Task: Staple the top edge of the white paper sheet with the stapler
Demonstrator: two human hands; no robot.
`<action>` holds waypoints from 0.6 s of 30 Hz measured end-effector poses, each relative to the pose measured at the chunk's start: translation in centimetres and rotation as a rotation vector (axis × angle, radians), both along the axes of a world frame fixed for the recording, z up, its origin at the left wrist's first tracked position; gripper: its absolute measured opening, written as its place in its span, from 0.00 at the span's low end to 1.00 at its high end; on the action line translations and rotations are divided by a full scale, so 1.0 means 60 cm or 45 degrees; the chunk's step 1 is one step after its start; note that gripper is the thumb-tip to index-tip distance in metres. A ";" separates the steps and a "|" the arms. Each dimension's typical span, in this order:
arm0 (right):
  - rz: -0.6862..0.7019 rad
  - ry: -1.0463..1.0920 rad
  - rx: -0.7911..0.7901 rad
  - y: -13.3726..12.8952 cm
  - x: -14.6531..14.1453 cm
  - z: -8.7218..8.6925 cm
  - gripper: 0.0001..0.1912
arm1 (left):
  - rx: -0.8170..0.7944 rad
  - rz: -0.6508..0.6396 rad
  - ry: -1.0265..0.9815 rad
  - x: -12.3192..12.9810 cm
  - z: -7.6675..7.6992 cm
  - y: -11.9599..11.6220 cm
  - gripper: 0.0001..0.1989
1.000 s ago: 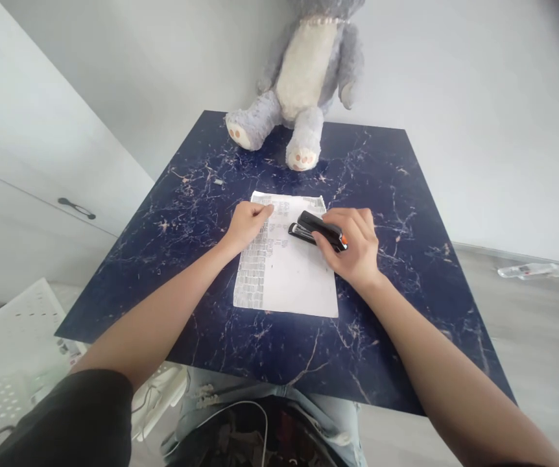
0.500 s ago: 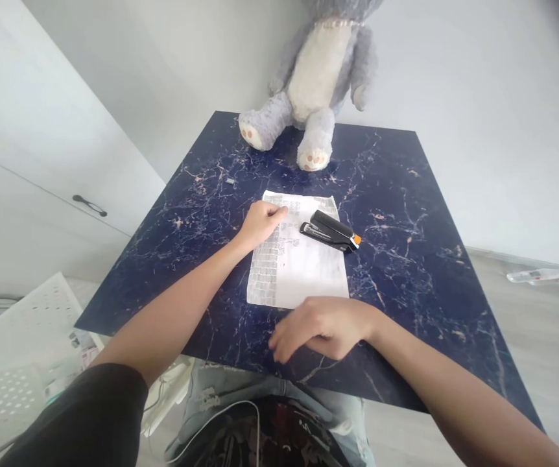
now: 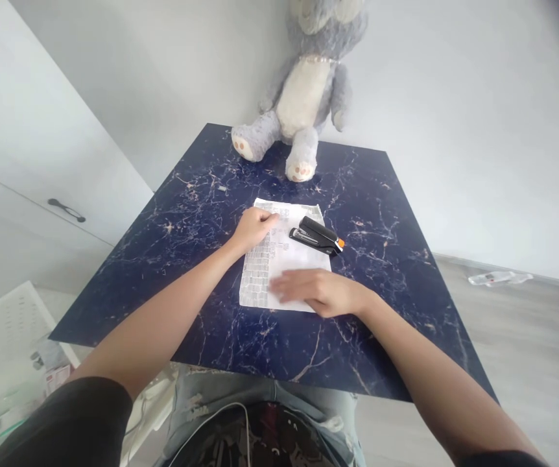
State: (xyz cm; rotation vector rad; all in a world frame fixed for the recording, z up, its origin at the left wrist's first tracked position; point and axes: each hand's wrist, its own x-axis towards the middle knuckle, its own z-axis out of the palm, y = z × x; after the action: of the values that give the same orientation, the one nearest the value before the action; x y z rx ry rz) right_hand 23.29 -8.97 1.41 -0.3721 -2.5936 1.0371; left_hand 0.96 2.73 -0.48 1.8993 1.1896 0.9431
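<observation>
A printed sheet of paper (image 3: pixel 284 263) lies on the dark blue marbled table, grey print down its left side. My left hand (image 3: pixel 253 228) is closed at the paper's upper left edge, thumb on top and fingers curled. Over the lower part of the paper is my right hand (image 3: pixel 321 290), its fingers stretched out to the left and smeared by motion; nothing shows in it. Whether it touches the sheet I cannot tell. Between the two hands and to the right, a black stapler (image 3: pixel 316 236) with an orange end rests across the paper's right edge.
A large grey plush toy (image 3: pixel 303 97) sits at the back of the table (image 3: pixel 381 311) against the wall. One small pale object (image 3: pixel 222 189) lies at the left. White perforated basket (image 3: pixel 21 311) stands lower left; a clear plastic package (image 3: pixel 498 278) lies on the floor at right.
My right hand has moved up from the table's front onto the lower part of the paper. My left hand stays at the paper's edge. The whole view has shifted slightly.
</observation>
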 end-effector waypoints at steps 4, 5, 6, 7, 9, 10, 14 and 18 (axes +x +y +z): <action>0.380 0.142 -0.603 -0.007 -0.005 0.009 0.23 | -0.025 0.013 -0.005 -0.001 0.001 0.000 0.26; 0.375 0.193 -0.691 -0.005 -0.003 0.008 0.22 | -0.025 0.012 -0.011 -0.001 0.001 0.000 0.26; 0.321 0.244 -0.738 -0.001 0.001 0.006 0.20 | -0.020 0.011 -0.018 0.000 0.000 0.000 0.26; 0.226 0.290 -0.745 0.003 0.005 0.004 0.18 | -0.014 0.008 -0.022 0.000 0.000 0.000 0.26; -0.022 0.357 -0.680 0.010 0.012 0.001 0.17 | -0.005 0.012 -0.028 0.001 0.000 -0.001 0.27; -0.130 0.369 -0.633 0.013 0.014 0.000 0.16 | -0.002 0.019 -0.030 0.002 0.001 -0.001 0.27; -0.205 0.261 -0.532 0.010 0.007 0.002 0.17 | -0.001 0.024 -0.047 0.004 0.004 -0.003 0.26; 0.085 0.099 -0.695 0.000 -0.010 0.014 0.19 | -0.015 0.021 -0.047 0.004 0.005 -0.003 0.27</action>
State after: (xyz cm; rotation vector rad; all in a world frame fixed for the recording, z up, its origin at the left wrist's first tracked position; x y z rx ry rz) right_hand 22.69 -8.99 2.24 -0.3606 -2.2322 1.7438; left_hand 1.20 2.57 -0.19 1.8575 1.1880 0.9736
